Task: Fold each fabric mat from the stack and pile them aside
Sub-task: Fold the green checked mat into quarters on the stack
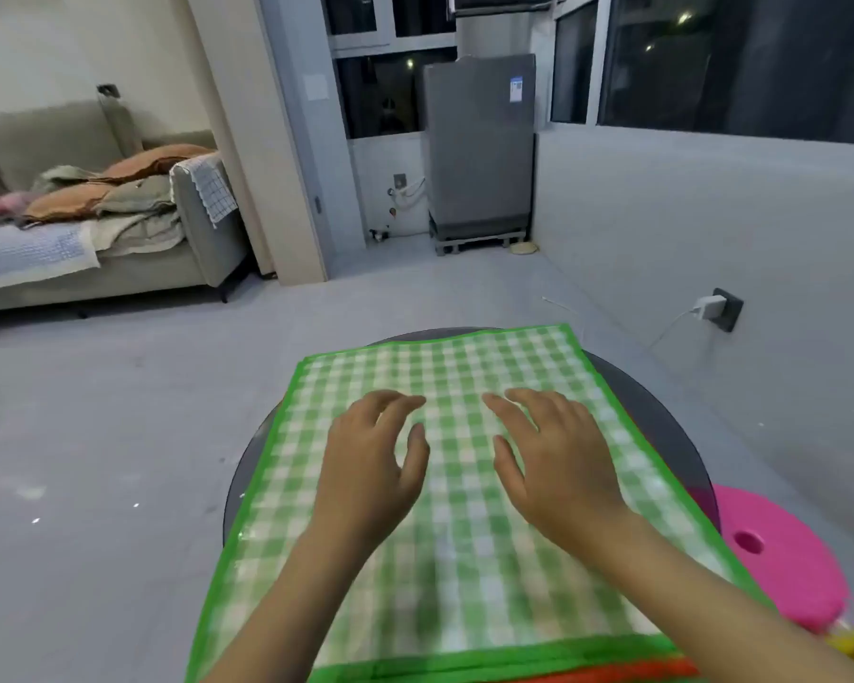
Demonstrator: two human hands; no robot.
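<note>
Head view: the green-and-white checked fabric mat with a green border (464,510) lies flat on top of the stack on the round dark table (661,411), its long axis running near to far. The left hand (371,465) and right hand (558,465) rest side by side on its middle, fingers (400,401) spread and released, grasping nothing. All 4 edges lie outward from the fingers; the far edge looks the most distant. An orange-edged mat (627,675) shows beneath at the near edge. A pink round stool (780,554) stands to the right.
</note>
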